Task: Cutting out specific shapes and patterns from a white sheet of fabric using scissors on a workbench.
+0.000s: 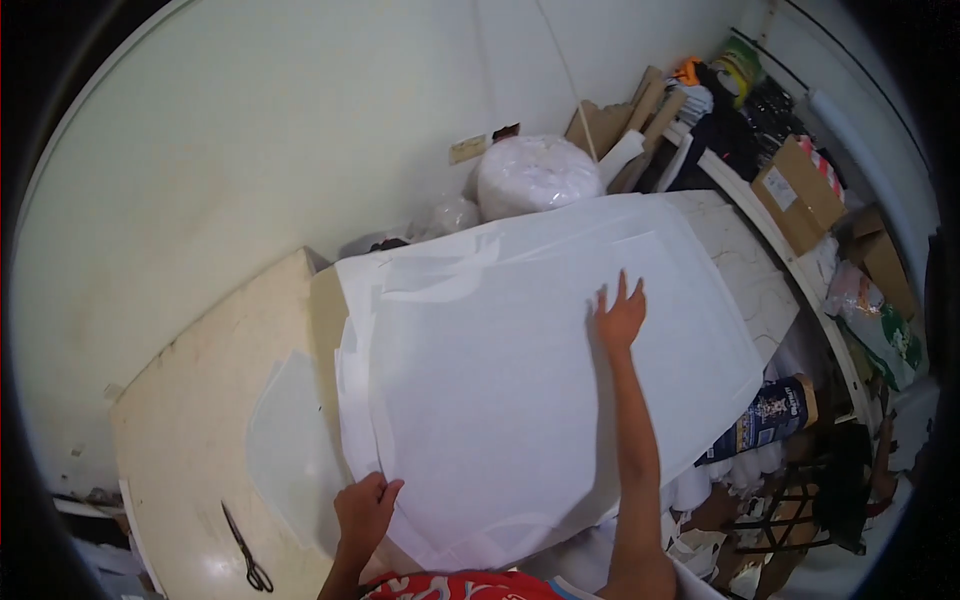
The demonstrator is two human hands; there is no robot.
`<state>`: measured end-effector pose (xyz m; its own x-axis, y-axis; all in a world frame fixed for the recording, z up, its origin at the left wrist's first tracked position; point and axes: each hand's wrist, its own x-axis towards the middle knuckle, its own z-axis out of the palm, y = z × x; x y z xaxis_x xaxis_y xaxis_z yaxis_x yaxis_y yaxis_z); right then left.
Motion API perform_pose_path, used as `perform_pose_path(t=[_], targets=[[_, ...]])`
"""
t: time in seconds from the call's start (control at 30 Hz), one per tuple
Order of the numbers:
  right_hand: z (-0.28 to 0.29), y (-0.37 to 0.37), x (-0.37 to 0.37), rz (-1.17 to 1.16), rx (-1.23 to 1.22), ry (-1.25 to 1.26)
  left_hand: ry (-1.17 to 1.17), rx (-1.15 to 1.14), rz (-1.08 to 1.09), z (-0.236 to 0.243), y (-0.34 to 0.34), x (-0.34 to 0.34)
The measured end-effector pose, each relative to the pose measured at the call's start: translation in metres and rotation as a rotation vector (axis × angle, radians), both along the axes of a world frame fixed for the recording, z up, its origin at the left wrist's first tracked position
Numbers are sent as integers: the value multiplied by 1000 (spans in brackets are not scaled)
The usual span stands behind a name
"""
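Note:
A broad stack of large white sheets (500,390) lies across the table (180,390). My left hand (365,508) grips the left edge of the sheets near the lower front, its fingers closed at that edge. My right hand (620,312) is at the upper right part of the stack, fingers spread over the top sheet, casting a shadow on it. Left of the stack lies a smaller, curved pale sheet (282,450). Black scissors (250,565) lie further left on the bare tabletop.
Plastic-wrapped white bundles (535,175) and cardboard pieces (595,130) stand against the wall behind the table. At right, a shelf holds cardboard boxes (800,195) and packaged goods (880,335). A blue sack (760,418) and a black metal frame (790,505) sit below the table's right end.

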<state>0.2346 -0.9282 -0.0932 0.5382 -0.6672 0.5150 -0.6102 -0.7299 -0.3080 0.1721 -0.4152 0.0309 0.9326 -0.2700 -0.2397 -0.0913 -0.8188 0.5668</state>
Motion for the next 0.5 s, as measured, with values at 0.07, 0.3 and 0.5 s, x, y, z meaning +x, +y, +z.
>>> perform_pose_path(t=[0.07,0.3,0.5], targets=[[2,-3,4,-27,-58,-2,-71,58,-22,-13,3,-2],[13,-118,21,-84,-124,157,65,-36,22,-7,-3,7],[15,-215,46,-80,-327,420,-73,-4,-88,8,6,6]])
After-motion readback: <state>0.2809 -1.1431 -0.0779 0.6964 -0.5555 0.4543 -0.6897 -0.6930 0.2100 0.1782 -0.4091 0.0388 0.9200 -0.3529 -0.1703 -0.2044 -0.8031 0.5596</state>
